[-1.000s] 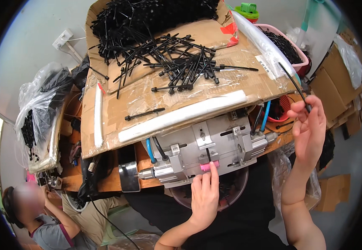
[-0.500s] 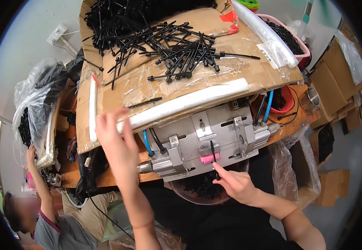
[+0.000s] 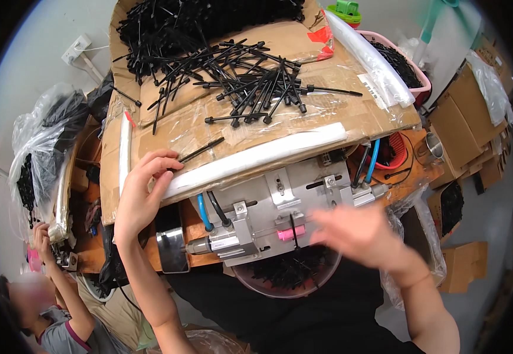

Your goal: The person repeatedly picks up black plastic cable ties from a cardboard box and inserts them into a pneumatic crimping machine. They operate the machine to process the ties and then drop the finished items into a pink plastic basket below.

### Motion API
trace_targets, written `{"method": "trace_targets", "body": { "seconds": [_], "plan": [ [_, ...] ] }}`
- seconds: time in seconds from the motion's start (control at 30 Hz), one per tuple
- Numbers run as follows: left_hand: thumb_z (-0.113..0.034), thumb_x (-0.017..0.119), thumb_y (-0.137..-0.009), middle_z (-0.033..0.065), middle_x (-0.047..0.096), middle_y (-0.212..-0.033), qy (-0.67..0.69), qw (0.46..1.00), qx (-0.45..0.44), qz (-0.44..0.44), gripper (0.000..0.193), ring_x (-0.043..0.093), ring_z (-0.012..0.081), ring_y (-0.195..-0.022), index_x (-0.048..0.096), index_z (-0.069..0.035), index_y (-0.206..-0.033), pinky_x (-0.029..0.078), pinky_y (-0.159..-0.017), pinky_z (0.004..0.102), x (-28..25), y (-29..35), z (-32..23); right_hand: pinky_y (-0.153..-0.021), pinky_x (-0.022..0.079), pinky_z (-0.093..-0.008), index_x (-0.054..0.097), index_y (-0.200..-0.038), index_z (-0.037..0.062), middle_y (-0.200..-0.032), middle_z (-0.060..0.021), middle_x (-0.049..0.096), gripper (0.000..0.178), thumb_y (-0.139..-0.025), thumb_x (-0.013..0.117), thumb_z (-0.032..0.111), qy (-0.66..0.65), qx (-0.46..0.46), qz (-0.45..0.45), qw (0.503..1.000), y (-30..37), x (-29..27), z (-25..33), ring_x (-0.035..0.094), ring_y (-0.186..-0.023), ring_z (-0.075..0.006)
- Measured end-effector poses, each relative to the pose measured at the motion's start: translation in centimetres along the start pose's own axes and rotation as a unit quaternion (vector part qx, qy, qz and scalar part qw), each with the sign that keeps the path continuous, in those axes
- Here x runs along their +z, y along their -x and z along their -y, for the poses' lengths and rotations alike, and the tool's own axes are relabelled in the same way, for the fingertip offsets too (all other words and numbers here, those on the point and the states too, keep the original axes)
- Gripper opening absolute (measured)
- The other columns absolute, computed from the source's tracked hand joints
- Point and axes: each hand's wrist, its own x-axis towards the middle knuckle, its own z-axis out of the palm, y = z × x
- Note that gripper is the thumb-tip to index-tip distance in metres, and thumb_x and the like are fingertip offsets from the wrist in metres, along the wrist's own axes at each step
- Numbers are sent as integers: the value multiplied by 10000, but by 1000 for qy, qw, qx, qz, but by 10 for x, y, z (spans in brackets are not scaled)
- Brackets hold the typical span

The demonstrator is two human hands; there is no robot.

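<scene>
On the front of the cardboard [image 3: 256, 154], the fingertips of my left hand [image 3: 144, 192] close on the near end of a thin black plastic rod [image 3: 203, 150]. My right hand [image 3: 359, 236] is smeared by motion over the right side of a metal clamping fixture [image 3: 253, 203], so its fingers cannot be read. Another black rod [image 3: 294, 227] stands across the pink block [image 3: 284, 235] at the fixture's middle, clear of my right hand. A loose pile of black rods with thick heads [image 3: 262, 91] lies farther back on the cardboard.
Below the fixture sits a clear bowl [image 3: 250, 286] of black parts. Blue air hoses [image 3: 202, 212] rise beside the clamps. A red basket [image 3: 395, 152] and metal cup [image 3: 430, 147] stand at right. At far left, a co-worker's hand [image 3: 42, 241] is near a plastic-wrapped bundle [image 3: 56, 135].
My left hand has come down onto the single rod, whose far end has risen slightly. My right hand has let go of the rod at the pink block and moved right.
</scene>
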Motion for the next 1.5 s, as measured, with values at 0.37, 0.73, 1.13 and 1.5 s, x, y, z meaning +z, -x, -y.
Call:
{"method": "trace_targets", "body": {
  "seconds": [0.37, 0.73, 1.13, 1.5],
  "plan": [
    [152, 617, -760, 60, 534, -899, -96, 982, -12, -161, 618, 482, 167, -761, 555, -54, -1339, 424, -686, 277, 50, 40, -55, -653, 532, -363, 675, -1013, 17, -780, -184, 681, 191, -850, 655, 114, 202, 145, -30, 968, -117, -30, -128, 677, -725, -298],
    [-48, 734, -770, 100, 557, -973, -140, 989, -42, -28, 705, 502, 272, -864, 438, 60, -1401, 412, -799, 369, 192, 113, -136, -525, 527, -222, 585, -1129, -70, -941, -194, 707, 212, -931, 599, 6, -344, 291, -274, 850, -27, -62, -34, 721, -836, -219],
    [-53, 706, -804, 110, 540, -1023, -178, 982, -57, 25, 660, 489, 291, -947, 445, 50, -1401, 408, -872, 388, 193, 112, -133, -565, 539, -234, 619, -1083, -52, -961, -155, 688, 278, -816, 683, -98, -332, 213, -198, 897, 32, -21, 1, 665, -745, -170],
    [-106, 778, -749, 110, 548, -1177, -155, 983, -98, -1, 762, 476, 276, -984, 432, 44, -1411, 403, -857, 368, 147, 128, -141, -521, 469, -319, 499, -1359, -51, -655, -53, 556, 633, -780, 744, 20, -123, 134, -19, 983, 70, 74, 41, 578, -559, -173]
  ]
}}
